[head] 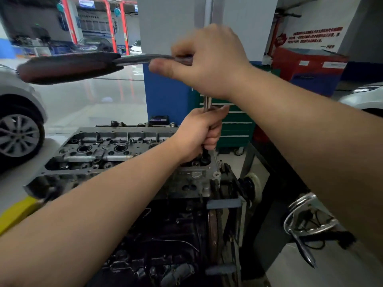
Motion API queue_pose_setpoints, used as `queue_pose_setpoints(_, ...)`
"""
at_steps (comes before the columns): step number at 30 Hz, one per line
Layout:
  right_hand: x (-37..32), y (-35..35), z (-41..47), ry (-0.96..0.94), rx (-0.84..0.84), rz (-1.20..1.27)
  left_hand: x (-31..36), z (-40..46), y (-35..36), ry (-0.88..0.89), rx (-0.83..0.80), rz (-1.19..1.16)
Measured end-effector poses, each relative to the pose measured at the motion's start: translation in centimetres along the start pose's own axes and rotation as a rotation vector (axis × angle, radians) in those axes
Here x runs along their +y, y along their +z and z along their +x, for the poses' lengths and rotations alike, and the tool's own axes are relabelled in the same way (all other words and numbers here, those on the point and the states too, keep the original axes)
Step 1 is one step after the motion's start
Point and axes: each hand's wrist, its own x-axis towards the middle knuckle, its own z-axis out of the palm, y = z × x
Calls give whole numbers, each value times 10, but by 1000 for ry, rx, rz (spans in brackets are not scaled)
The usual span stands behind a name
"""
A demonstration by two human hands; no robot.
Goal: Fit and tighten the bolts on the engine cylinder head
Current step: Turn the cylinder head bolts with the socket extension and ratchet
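At centre frame, the cylinder head (116, 154), a grey casting with round bores along its top, sits on the dark engine block (165, 245), reaching from 9 o'clock toward the middle. Left hand (199, 135): fingers curled fully round the upright extension bar (206, 102), gripping it just above the right end of the head; the bar's lower end, in a dark recess at the head's right corner, is largely hidden by the hand, so the bolt itself cannot be made out. Right hand (209, 59): at 12 o'clock, directly above the left hand, closed over the top of the bar where the ratchet handle (70, 66) joins it, thumb extended toward 9 o'clock along the handle's metal shank. The handle runs roughly level toward 9 o'clock, its dark grip motion-blurred. Both forearms enter from the lower edge, the left from 7 o'clock, the right from 4 o'clock. Beyond the head at 1 o'clock stands a green drawer cabinet (236, 125); a red machine (310, 65) at 2 o'clock; a car wheel (18, 135) at 9 o'clock; a yellow block (16, 214) at 8 o'clock; a chromed hand wheel (306, 216) at 4 o'clock, beside the engine stand.
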Motion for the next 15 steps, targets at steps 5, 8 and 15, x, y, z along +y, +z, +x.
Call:
queue_pose_setpoints(5,3,-6,-5,-44,-22,-48,-5,-2,4,28,31,5)
queue_pose_setpoints(8,1,-11,-7,-26,-27,-74,-3,-4,7,37,52,25)
queue_pose_setpoints(15,-16,-12,-8,113,-45,-189,-6,-9,10,117,99,35)
